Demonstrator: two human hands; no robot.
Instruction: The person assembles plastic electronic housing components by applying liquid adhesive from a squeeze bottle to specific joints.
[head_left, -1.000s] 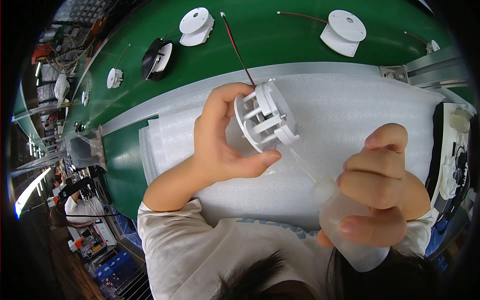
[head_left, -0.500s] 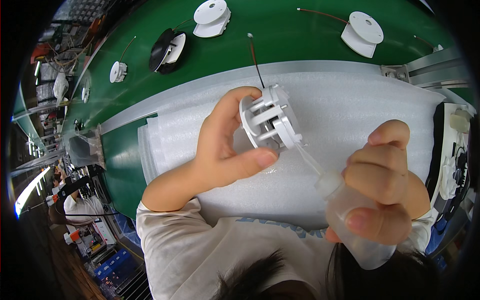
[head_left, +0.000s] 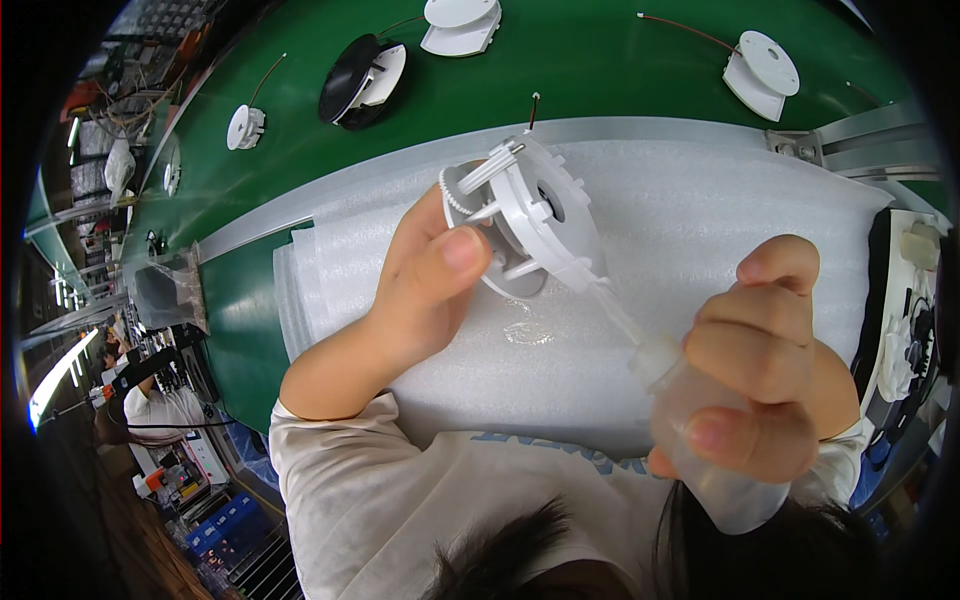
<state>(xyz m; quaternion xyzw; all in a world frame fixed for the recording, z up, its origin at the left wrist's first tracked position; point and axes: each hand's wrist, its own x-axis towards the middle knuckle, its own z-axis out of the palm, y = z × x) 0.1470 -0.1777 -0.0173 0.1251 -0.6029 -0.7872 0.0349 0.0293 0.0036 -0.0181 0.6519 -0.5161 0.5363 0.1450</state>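
A person's left hand (head_left: 420,285) holds a white plastic wheel (head_left: 530,215) up above a sheet of white foam (head_left: 700,200) on a green table (head_left: 560,70), thumb and fingers (head_left: 455,250) clamped around the posts on its near side. The right hand (head_left: 765,370) is clenched around a soft clear bottle (head_left: 700,440), whose thin nozzle (head_left: 615,310) slants up and touches the lower rim of the wheel, just right of the left thumb. The wheel sits tilted, its flat toothed face turned toward the bottle, a thin dark wire (head_left: 533,108) rising behind it. A wet glossy patch (head_left: 525,330) lies on the foam just below the left fingers. A hard squeeze looks likely to push out too much liquid, which could run down the rim onto the thumb or drip onto the foam; the wheel might also twist in the light pinch and knock the nozzle off its spot. More white wheels (head_left: 760,70) and a black one (head_left: 350,80) lie well beyond the fingers on the table.
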